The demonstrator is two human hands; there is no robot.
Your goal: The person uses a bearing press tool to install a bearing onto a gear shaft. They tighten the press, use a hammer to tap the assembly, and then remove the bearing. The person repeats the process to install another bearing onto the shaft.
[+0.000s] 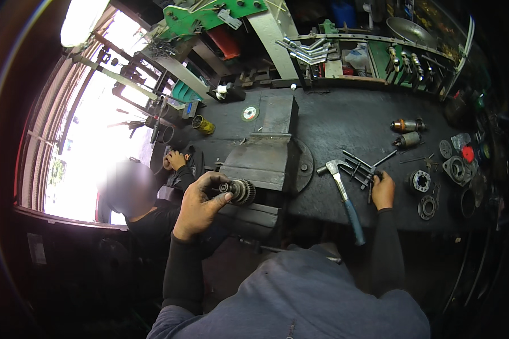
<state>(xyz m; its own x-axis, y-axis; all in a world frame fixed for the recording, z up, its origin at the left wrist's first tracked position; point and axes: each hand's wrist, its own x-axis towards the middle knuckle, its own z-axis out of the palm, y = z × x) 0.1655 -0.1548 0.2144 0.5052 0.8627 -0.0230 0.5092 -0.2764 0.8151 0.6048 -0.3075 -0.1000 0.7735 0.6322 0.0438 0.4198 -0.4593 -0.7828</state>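
My left hand [201,206] is raised in front of the bench vise [254,164]. Its thumb and fingers are closed round a toothed metal gear [243,192] with a short shaft end. On the bench to the right, my right hand [383,191] has its fingers closed at the near end of a dark metal tool made of several crossed rods [357,169], which looks like a puller. Just left of that tool lies a claw hammer [345,198] with a blue grip, its head beside the rods.
Right of my right hand lie round metal housings [421,181], a flange [427,208] and cylindrical motor parts [407,139]. A yellow can [203,125] and a disc [250,113] stand behind the vise. At left, another person [152,226] sits close, their hands [176,160] near the bench.
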